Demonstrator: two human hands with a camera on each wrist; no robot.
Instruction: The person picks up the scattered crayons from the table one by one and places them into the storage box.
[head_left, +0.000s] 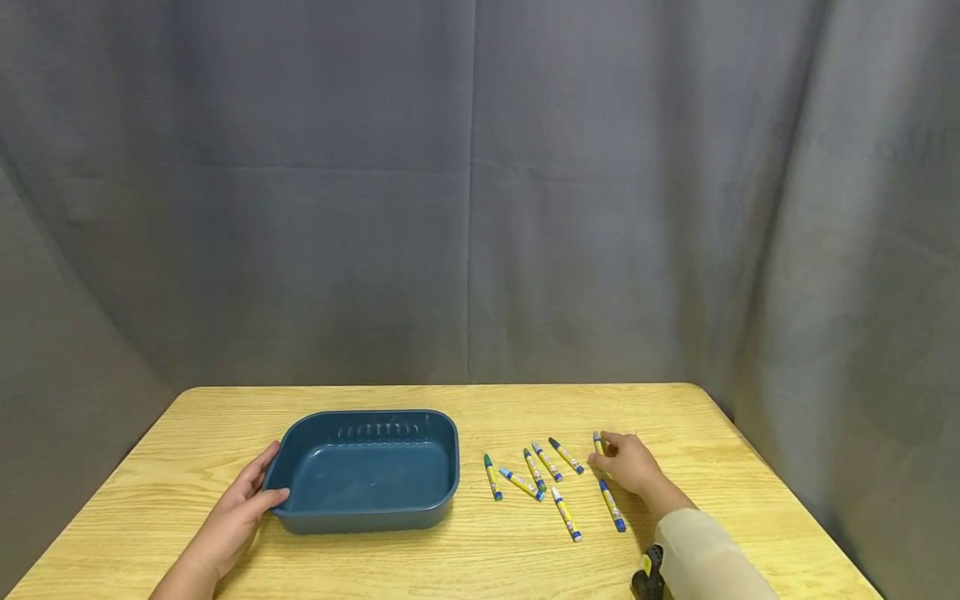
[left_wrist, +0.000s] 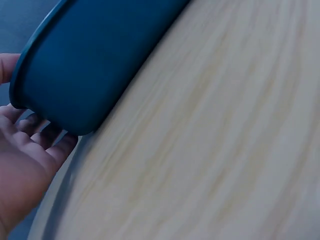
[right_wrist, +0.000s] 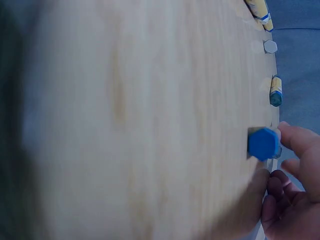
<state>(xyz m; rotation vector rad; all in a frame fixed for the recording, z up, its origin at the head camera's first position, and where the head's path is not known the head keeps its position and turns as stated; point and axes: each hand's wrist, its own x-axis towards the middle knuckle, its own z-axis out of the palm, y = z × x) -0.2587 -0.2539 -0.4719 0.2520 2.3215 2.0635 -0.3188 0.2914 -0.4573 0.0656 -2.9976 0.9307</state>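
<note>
My left hand (head_left: 238, 510) grips the left end of a dark blue rectangular basin (head_left: 367, 521), thumb over the rim and fingers against the outer wall. The left wrist view shows those fingers under the rim of the basin (left_wrist: 90, 65). My right hand (head_left: 633, 465) pinches a grey-tipped crayon (head_left: 597, 445) in a yellow wrapper, between thumb and index finger; the fingers partly cover it. Just nearer lies a blue crayon (head_left: 612, 506), whose hexagonal blue end (right_wrist: 263, 144) stands in front of the right hand (right_wrist: 300, 185) in the right wrist view.
Several more crayons lie loose between basin and right hand, among them a green one (head_left: 492, 477), a light blue one (head_left: 522, 483), a black one (head_left: 566, 456) and a white one (head_left: 566, 515). A black object (head_left: 648, 573) sits by the right sleeve. Grey curtain (head_left: 465, 208) hangs behind the wooden table (head_left: 390, 571).
</note>
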